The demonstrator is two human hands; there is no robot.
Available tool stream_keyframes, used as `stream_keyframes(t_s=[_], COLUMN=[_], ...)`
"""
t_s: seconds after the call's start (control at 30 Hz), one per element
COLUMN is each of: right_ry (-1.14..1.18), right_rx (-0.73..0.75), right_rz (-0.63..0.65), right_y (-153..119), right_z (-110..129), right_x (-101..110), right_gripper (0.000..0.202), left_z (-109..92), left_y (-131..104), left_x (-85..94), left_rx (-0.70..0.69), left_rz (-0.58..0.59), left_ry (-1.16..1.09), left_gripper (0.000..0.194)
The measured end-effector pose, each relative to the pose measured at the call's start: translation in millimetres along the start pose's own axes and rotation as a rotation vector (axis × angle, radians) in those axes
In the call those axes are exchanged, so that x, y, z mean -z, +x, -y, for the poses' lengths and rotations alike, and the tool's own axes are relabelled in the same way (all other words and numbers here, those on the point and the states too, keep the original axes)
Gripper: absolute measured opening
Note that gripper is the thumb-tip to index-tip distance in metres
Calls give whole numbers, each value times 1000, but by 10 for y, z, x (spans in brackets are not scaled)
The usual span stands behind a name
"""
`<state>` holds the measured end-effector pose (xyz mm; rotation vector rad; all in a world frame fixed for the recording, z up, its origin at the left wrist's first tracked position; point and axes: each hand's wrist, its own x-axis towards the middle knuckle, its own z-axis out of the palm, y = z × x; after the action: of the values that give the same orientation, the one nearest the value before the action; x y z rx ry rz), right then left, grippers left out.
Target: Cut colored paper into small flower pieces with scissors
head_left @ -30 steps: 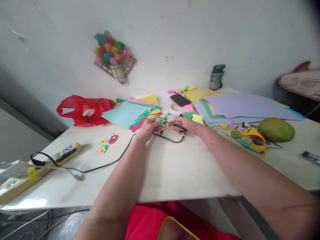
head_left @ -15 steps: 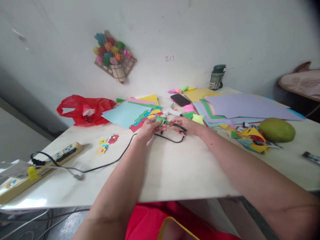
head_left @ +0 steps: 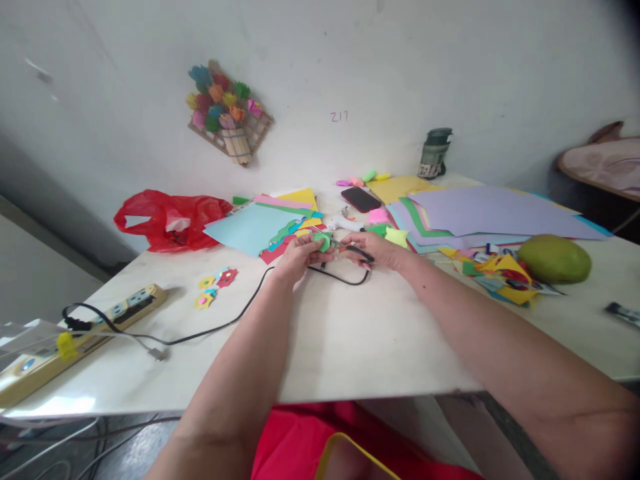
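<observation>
My left hand (head_left: 299, 257) pinches a small piece of green paper (head_left: 325, 243) above the middle of the table. In my right hand (head_left: 375, 251) is a pair of scissors (head_left: 359, 253) with dark handles, its blades reaching left to the paper's edge. Just behind the hands lies a white glue gun (head_left: 347, 223), whose black cord (head_left: 240, 320) runs under my left wrist. Left of my forearm are several small paper flowers (head_left: 226, 278) in red, yellow and blue.
A power strip (head_left: 150, 292) and a red plastic bag (head_left: 165, 220) are on the left. Coloured paper sheets (head_left: 480, 207) are stacked at the back right, near a phone (head_left: 360, 199). A green fruit (head_left: 554, 259) sits beside paper scraps (head_left: 505, 277). A tumbler (head_left: 435, 155) stands by the wall.
The green paper has turned slightly in my left fingers and shows more of its face. Both hands have stayed nearly in place.
</observation>
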<state>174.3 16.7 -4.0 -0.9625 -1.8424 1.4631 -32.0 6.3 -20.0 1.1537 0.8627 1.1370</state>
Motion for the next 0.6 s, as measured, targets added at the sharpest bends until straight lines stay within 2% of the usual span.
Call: stream_keyframes(t_s=[0.27, 0.6], right_ry=[-14, 26], right_rx=[-5, 31], right_rz=[38, 20], right_y=[-7, 42], right_z=[-7, -74], right_x=[5, 0], right_gripper=[29, 33], left_z=[-4, 14], left_y=[5, 20], left_x=[-4, 4], left_rx=[-29, -7], left_rz=[59, 44], left_ry=[49, 38], left_gripper=[25, 24])
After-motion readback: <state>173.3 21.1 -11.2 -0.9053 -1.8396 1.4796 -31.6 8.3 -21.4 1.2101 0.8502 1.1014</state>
